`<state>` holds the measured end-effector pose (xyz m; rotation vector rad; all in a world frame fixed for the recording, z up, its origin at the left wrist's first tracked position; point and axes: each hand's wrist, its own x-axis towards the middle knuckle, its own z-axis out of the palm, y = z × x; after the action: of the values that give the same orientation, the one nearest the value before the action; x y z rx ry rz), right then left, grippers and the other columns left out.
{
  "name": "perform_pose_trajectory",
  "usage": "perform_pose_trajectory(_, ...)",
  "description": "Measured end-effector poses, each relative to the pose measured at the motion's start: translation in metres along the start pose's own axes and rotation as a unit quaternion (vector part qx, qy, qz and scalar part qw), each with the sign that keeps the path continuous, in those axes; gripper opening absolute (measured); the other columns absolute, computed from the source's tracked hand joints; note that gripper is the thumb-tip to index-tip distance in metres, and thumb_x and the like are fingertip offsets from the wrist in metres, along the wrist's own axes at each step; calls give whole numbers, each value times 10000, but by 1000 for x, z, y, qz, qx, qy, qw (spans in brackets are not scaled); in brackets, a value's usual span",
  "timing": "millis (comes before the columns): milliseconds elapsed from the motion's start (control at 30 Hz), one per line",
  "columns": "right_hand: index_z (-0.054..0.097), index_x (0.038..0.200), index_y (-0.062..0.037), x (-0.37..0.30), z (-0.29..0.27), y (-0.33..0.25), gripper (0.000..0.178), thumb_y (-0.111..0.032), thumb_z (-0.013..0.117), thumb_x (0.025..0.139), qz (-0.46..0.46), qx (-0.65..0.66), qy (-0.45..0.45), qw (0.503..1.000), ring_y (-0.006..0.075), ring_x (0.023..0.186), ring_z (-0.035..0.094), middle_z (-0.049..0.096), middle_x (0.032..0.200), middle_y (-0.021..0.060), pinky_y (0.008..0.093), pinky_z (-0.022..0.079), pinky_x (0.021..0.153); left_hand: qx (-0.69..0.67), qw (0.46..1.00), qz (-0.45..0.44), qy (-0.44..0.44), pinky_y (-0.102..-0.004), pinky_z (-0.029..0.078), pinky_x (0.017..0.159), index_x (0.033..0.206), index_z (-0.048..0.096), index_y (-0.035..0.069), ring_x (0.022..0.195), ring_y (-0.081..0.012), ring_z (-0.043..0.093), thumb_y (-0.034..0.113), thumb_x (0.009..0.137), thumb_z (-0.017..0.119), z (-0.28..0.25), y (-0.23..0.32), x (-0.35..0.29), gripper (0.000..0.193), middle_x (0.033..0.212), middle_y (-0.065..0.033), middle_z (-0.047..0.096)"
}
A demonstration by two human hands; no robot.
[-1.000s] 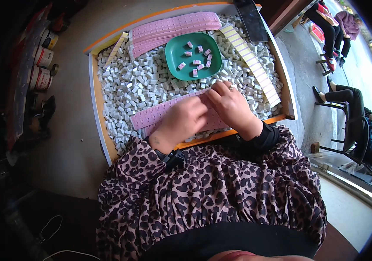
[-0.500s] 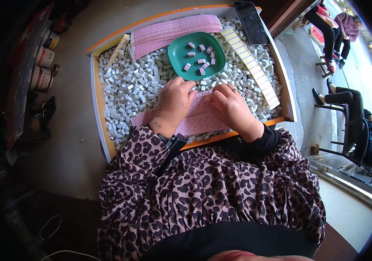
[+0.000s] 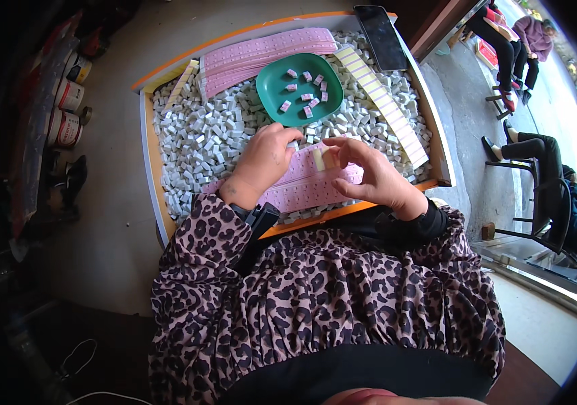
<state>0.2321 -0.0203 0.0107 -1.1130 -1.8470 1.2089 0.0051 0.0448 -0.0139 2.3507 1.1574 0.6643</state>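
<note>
My left hand (image 3: 261,162) is closed, its fingertips pinching a small grey-white block (image 3: 293,144) over the pink sticker sheets (image 3: 302,192). To its right, my right hand (image 3: 379,175) has thumb and forefinger spread wide apart. A small pale yellow piece (image 3: 319,160) shows by the right fingertips above the pink sheet; whether it sticks to a finger or lies on the sheet, I cannot tell. Beyond both hands, a green plate (image 3: 271,101) bears several small blocks (image 3: 308,112) with pink labels.
Loose grey-white blocks (image 3: 200,142) fill a shallow orange-edged tray (image 3: 146,135). On them lie a stack of pink sheets (image 3: 261,54) and a yellow-and-white strip (image 3: 386,108). A black phone (image 3: 379,37) rests at the far right corner. Cans (image 3: 69,94) stand left; people sit at right.
My right hand has opened and drawn back to the right, uncovering the pale yellow piece. My left hand has shifted slightly left. The whole view has shifted a little.
</note>
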Motion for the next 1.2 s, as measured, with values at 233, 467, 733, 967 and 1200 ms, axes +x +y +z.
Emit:
perform_pose_trajectory(233,460,887,-24,6,15,6,179,8,629,841,65,195,112,972,143,944,590,578,1052,91,268,481,858,-254,958,-121,57,-283,512,728,1024,625,11,780,-180,628,12,851,612,-5,14,-18,174,891,-94,636)
perform_pose_trajectory(467,427,822,-52,28,39,-6,237,64,634,831,71,343,139,926,105,840,583,565,895,53,221,483,760,-608,762,-205,94,-238,528,746,1065,596,-14,784,-96,617,-6,900,576,-10,36,-31,166,925,-48,641)
perform_pose_trajectory(733,395,794,-66,32,44,-15,292,50,662,819,50,328,149,932,69,779,549,560,853,39,185,458,665,-644,730,-211,88,-238,526,767,1090,601,-17,802,-109,622,-17,888,588,-9,35,-37,202,939,-63,648)
perform_pose_trajectory(967,387,795,-71,33,47,-24,305,41,670,820,52,358,143,921,61,755,532,557,843,34,186,450,650,-601,766,-208,96,-239,524,789,1126,607,-22,829,-107,620,-31,888,572,-12,45,-36,241,953,-54,641)
perform_pose_trajectory(1200,378,797,-68,35,51,-19,305,46,659,828,47,352,136,925,77,764,552,555,837,38,208,471,676,-581,790,-178,89,-257,514,810,1165,594,-25,835,-131,621,-18,898,560,-10,42,-39,270,962,-75,651)
